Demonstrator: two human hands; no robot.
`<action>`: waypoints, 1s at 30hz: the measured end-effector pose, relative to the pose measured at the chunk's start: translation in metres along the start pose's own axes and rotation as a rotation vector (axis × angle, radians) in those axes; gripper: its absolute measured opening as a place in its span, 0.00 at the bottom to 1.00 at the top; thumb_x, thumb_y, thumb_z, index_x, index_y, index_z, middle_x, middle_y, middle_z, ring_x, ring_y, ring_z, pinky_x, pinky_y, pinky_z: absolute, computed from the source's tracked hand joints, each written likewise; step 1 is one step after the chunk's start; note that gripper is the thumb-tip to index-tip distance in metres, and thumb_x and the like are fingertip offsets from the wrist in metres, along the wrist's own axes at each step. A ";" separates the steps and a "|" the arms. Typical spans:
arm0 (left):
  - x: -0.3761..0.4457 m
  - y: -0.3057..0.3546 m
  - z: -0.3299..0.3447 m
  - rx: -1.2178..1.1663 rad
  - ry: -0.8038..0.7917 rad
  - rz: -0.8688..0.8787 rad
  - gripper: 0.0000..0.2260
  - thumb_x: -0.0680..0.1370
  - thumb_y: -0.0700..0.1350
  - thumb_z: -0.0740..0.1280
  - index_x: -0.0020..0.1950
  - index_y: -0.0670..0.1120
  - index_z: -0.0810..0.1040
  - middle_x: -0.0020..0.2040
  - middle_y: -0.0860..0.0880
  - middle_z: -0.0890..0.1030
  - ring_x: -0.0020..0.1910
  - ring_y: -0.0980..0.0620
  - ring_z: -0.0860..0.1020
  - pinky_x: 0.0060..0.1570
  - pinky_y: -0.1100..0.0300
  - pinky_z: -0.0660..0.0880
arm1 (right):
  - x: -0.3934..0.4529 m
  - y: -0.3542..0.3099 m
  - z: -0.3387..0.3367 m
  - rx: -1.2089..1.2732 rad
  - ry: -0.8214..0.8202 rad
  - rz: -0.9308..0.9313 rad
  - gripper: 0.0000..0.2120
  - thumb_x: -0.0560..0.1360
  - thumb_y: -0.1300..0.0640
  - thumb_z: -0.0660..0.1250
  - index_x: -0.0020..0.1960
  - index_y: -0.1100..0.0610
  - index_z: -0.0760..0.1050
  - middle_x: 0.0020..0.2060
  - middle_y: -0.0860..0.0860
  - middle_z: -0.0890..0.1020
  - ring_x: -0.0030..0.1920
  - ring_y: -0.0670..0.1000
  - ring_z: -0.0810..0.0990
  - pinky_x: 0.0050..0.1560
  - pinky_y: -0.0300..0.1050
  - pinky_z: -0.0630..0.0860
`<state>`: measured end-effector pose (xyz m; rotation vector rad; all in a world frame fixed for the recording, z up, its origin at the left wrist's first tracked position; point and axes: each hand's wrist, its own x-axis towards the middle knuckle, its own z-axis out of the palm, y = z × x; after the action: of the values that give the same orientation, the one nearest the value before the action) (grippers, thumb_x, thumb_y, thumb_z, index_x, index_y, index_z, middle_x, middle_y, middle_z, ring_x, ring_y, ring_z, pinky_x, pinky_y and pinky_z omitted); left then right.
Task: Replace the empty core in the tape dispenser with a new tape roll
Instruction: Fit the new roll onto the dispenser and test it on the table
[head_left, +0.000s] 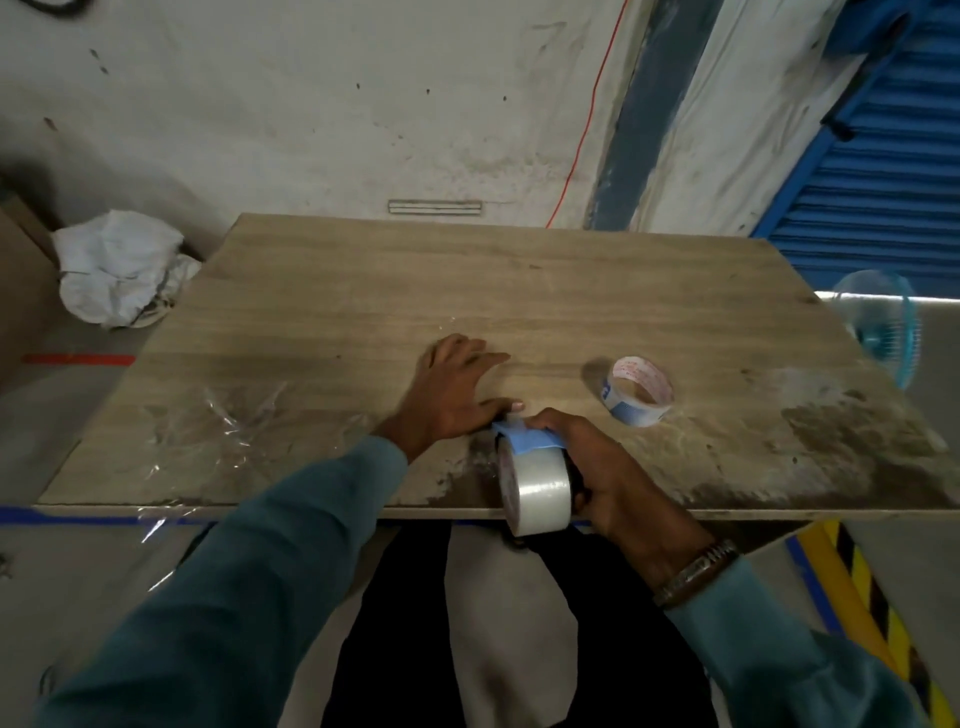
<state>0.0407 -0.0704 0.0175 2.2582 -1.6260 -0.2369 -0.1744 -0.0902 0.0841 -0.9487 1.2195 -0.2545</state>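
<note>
A blue tape dispenser (524, 439) with a full clear tape roll (537, 491) mounted on it sits at the near edge of the wooden table (363, 291). My right hand (613, 478) grips the dispenser from the right side. My left hand (457, 389) lies flat on the table just left of the dispenser's front, fingers spread, thumb touching its blue tip. The empty core (640, 391), white with red and blue print, lies on the table to the right of both hands.
Crumpled clear tape (234, 415) sticks to the table's near left part and hangs over the edge. A white sack (117, 267) lies on the floor at the left. A small blue fan (883, 327) stands past the table's right edge. Yellow-black floor marking (872, 597) runs at lower right.
</note>
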 end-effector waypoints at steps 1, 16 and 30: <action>0.000 0.000 0.002 -0.018 0.008 0.001 0.37 0.75 0.74 0.66 0.80 0.61 0.67 0.84 0.51 0.63 0.84 0.44 0.53 0.81 0.42 0.50 | -0.004 0.001 -0.002 0.001 -0.011 0.013 0.24 0.61 0.42 0.79 0.51 0.57 0.86 0.38 0.55 0.86 0.31 0.55 0.83 0.31 0.43 0.76; -0.001 -0.005 0.014 0.040 0.136 0.157 0.31 0.77 0.70 0.65 0.72 0.52 0.79 0.73 0.49 0.77 0.74 0.45 0.73 0.73 0.43 0.69 | -0.076 0.077 -0.021 0.079 0.084 0.064 0.16 0.71 0.47 0.79 0.53 0.54 0.86 0.48 0.57 0.89 0.46 0.60 0.86 0.48 0.53 0.81; -0.005 -0.001 0.009 0.047 0.135 0.135 0.29 0.77 0.70 0.67 0.72 0.54 0.79 0.74 0.51 0.76 0.75 0.47 0.71 0.73 0.43 0.66 | -0.084 0.117 -0.012 -0.126 -0.093 0.041 0.20 0.79 0.36 0.70 0.50 0.52 0.87 0.54 0.56 0.90 0.59 0.61 0.87 0.71 0.64 0.76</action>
<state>0.0366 -0.0675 0.0082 2.1361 -1.7191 -0.0117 -0.2514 0.0282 0.0555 -1.0324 1.1786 -0.1005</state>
